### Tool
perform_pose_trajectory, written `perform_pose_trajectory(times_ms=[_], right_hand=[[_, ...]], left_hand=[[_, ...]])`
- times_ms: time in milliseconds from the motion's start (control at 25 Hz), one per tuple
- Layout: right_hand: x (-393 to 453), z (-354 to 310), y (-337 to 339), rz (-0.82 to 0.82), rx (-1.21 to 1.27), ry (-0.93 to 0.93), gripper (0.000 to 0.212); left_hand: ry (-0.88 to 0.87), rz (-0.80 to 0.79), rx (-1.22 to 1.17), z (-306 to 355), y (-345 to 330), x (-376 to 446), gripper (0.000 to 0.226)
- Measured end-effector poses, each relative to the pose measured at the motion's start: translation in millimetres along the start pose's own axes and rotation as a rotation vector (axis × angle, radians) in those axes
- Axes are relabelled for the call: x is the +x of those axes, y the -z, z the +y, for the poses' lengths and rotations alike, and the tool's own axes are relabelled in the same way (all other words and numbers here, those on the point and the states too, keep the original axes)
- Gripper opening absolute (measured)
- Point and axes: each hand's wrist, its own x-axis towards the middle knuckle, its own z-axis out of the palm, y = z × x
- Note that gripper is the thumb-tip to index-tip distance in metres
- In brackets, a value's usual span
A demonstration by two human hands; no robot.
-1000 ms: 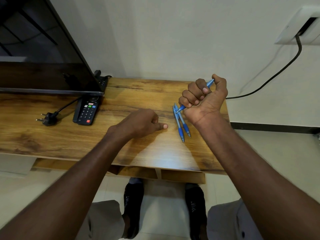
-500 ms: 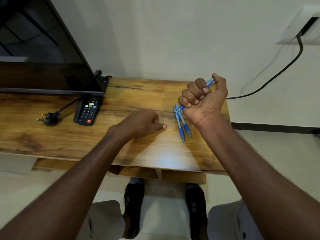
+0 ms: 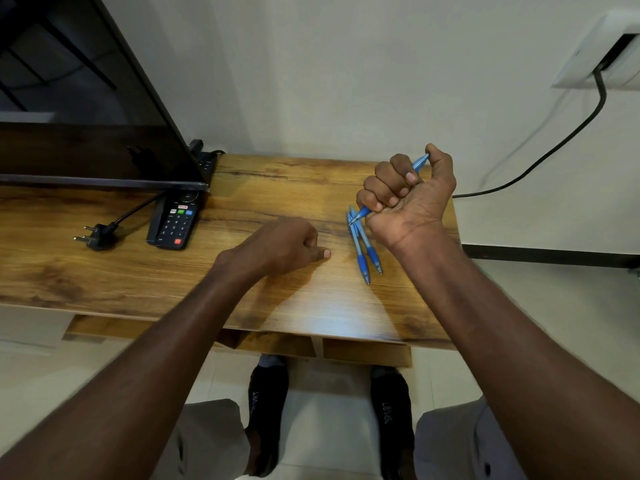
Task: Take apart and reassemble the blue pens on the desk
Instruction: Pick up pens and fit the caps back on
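The wooden desk [image 3: 277, 188] is running against the white wall, its front edge lying nearest the person and its right edge ending just right of the right hand [image 3: 410, 199]. On the desk's left part a dark screen [image 3: 86, 109] is standing, with a black remote [image 3: 175, 220] lying at its lower right corner and a loose plug [image 3: 97, 233] lying left of the remote. The left hand [image 3: 280, 245] is resting near the desk's middle, fingers curled, holding nothing. The right hand is clamping its fist around one blue pen [image 3: 420, 162], raised over the desk's right part. Two more blue pens [image 3: 363, 251] are lying side by side beneath that fist, touching each other.
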Motion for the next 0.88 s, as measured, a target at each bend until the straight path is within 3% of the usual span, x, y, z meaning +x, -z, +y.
perform_pose_trajectory(times_ms=[720, 800, 880], right_hand=[[-0.4, 0.9, 0.5, 0.05, 0.038, 0.021, 0.052], [0.2, 0.3, 0.2, 0.036, 0.049, 0.011, 0.054], [1.2, -0.3, 0.9, 0.023, 0.065, -0.001, 0.056]], left_hand=[[0.007, -0.019, 0.002, 3.0, 2.9, -2.6, 0.035], [-0.01, -0.043, -0.086, 2.6, 6.5, -5.3, 0.031], [-0.051, -0.093, -0.322, 3.8, 13.2, -10.6, 0.022]])
